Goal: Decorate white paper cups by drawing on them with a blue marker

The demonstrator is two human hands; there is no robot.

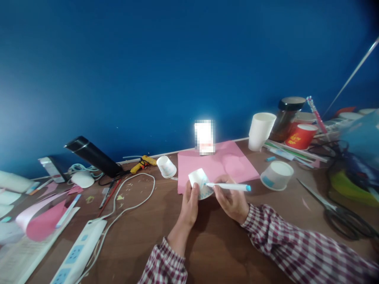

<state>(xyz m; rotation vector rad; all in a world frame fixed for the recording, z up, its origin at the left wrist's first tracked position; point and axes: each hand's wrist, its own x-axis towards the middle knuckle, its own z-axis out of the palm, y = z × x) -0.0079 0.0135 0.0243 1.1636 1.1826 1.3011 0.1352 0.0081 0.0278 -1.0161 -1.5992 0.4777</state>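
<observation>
Gripping a white cup at seven o'clock of the pink sheet, the left hand is steadying; the right hand, pinching a marker, is apparently drawing blue lines, probably needing cup turns next.

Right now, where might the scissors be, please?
In the head view, the scissors lie on the table, right of the right hand, beside the white container.

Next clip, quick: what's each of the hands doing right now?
Left hand: closed on the white paper cup, holding it tilted.
Right hand: closed on the marker, its tip at the cup's side.
</observation>
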